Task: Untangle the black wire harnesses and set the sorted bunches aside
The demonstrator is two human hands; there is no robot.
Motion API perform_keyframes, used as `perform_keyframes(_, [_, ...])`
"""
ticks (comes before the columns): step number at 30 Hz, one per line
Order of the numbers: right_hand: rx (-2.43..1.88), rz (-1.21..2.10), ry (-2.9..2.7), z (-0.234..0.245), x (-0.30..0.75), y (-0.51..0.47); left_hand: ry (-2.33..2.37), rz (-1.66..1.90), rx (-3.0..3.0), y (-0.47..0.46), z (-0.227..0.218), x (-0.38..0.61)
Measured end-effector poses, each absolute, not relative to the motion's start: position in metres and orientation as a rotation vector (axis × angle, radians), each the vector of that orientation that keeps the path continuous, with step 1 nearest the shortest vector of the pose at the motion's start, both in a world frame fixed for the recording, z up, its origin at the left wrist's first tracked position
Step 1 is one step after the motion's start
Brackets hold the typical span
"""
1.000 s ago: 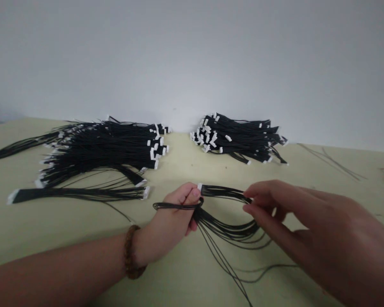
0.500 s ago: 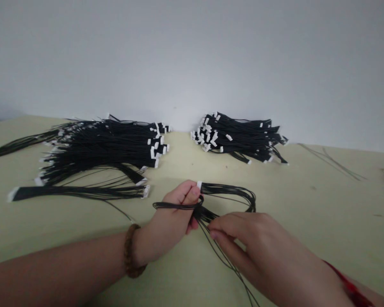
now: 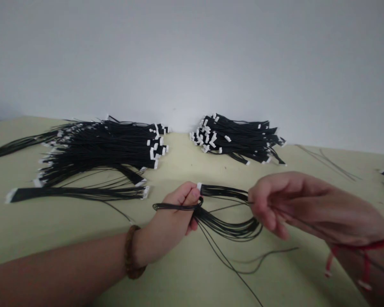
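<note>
Fingers of the left hand (image 3: 173,217) wrap snugly around a looped black wire bundle (image 3: 211,221), while those of the right hand (image 3: 294,204) are pinched together on a thin wire (image 3: 227,207) that crosses the palm. Below spreads the pale table (image 3: 166,273), bearing a big cable pile (image 3: 105,147) at left, a smaller pile (image 3: 245,134) at right, then a separate cable (image 3: 73,194); smallest, the bundle's white connector (image 3: 199,186) sits beside the left thumb.

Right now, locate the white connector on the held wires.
In the head view, the white connector is just below centre, at the left hand, black wires running from it toward the right hand.
</note>
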State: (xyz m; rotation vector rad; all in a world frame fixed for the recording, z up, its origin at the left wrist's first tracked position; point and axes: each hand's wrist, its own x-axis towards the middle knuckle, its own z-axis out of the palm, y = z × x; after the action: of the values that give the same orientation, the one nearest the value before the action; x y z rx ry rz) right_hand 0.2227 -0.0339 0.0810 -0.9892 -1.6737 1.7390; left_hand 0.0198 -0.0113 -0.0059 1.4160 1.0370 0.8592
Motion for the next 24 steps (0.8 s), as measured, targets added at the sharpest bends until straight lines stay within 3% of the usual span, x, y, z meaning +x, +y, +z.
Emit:
perform_keyframes(4, [-0.934, 1.251, -1.591, 0.086, 0.233, -0.030, 1.029, 0.851, 1.435, -0.012, -0.006, 0.019])
perform_keyframes(9, [-0.801, 1.136, -1.134, 0.093, 0.215, -0.042, 0.994, 0.845, 1.459, -0.013, -0.008, 0.018])
perform_keyframes(13, [-1.131, 1.015, -1.525, 0.085, 0.197, -0.057, 0.988, 0.844, 1.418, -0.013, -0.008, 0.018])
perform_keyframes(16, [-1.426, 0.701, -1.921, 0.071, 0.186, -0.064, 0.943, 0.841, 1.363, -0.013, -0.008, 0.018])
perform_keyframes(20, [-1.437, 0.181, -2.134, 0.060, 0.179, -0.068, 0.905, 0.839, 1.317, -0.014, -0.010, 0.018])
perform_keyframes(24, [-1.390, -0.083, -2.173, 0.057, 0.178, -0.068, 0.878, 0.850, 1.298, -0.016, -0.010, 0.017])
